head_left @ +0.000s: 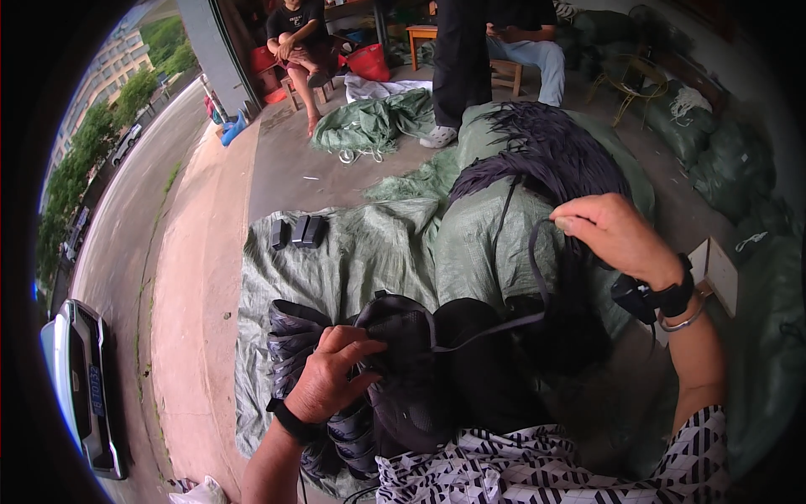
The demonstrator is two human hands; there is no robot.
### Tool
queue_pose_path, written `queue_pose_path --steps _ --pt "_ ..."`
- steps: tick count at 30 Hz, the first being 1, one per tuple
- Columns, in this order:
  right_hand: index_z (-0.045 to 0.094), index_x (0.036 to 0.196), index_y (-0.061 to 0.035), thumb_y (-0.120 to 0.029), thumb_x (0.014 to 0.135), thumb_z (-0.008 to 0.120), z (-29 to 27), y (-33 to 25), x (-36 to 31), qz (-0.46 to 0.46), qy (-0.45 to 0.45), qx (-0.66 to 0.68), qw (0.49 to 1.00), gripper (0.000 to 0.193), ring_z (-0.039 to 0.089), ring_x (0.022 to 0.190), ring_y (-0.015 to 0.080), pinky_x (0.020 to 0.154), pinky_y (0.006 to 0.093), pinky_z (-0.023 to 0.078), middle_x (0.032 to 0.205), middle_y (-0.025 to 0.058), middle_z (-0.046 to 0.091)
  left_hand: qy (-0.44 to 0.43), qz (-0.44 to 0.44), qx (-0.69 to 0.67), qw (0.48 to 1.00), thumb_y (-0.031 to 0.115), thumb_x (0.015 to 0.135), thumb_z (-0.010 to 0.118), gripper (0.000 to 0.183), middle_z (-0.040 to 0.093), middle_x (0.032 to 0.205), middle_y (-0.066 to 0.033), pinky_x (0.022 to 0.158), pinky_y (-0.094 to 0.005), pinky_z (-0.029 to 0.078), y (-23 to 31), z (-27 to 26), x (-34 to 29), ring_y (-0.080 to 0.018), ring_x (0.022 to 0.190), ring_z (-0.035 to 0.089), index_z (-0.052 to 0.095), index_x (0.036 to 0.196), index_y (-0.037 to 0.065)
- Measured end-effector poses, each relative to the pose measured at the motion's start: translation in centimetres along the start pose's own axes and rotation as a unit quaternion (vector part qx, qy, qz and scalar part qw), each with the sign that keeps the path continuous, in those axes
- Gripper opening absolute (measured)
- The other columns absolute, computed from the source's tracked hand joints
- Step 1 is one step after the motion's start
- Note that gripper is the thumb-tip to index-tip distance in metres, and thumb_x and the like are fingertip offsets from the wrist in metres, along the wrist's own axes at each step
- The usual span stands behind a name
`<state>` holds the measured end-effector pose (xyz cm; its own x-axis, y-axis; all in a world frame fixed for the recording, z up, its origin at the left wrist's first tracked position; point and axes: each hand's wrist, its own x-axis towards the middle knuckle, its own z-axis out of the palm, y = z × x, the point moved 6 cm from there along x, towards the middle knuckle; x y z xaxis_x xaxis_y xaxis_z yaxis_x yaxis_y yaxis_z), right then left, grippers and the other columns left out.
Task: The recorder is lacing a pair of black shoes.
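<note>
A black mesh piece that looks like a shoe upper lies across my lap. My left hand is closed on its left edge, fingers curled over the top. From the upper a dark flat lace runs right in a slack loop and rises to my right hand. There the thumb and forefinger pinch its end, above the lap. Left of my left hand are stacked dark uppers, with more of them below, partly hidden by my wrist. A thick bundle of dark laces drapes over a stuffed green woven sack ahead.
Small black blocks rest on a spread green woven sheet. A person in black trousers stands beyond the sack; two others sit farther back. Stuffed green sacks line the right side. A car stands on the road at left.
</note>
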<state>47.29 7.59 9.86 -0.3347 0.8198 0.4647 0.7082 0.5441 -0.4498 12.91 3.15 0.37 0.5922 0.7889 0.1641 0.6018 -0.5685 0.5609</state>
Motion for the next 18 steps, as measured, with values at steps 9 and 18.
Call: queue_pose_path --steps 9,18 --pt "0.065 0.092 -0.0097 -0.015 0.086 0.06 18.2 -8.3 -1.8 -0.09 -0.21 0.176 0.958 0.009 0.067 0.071 0.0293 0.064 0.0388 0.053 0.073 0.0114 0.067 -0.017 0.013 -0.044 0.999 -0.001 0.063 0.075 0.032 0.057 0.102 -0.0089 0.087 -0.0365 0.048 -1.1 -0.4 0.5 -0.0296 0.101 0.055 0.063 0.092 0.009" --pt "0.06 0.083 -0.0071 -0.011 0.081 0.062 22.9 -11.0 -0.5 -0.126 -0.243 0.154 0.949 0.005 0.065 0.064 0.0321 0.058 0.0439 0.05 0.063 0.0136 0.061 0.069 0.046 -0.009 0.997 -0.005 0.058 0.074 0.032 0.059 0.101 -0.0091 0.084 -0.0387 0.049 -1.7 1.3 -0.6 -0.0304 0.1 0.057 0.056 0.08 0.007"
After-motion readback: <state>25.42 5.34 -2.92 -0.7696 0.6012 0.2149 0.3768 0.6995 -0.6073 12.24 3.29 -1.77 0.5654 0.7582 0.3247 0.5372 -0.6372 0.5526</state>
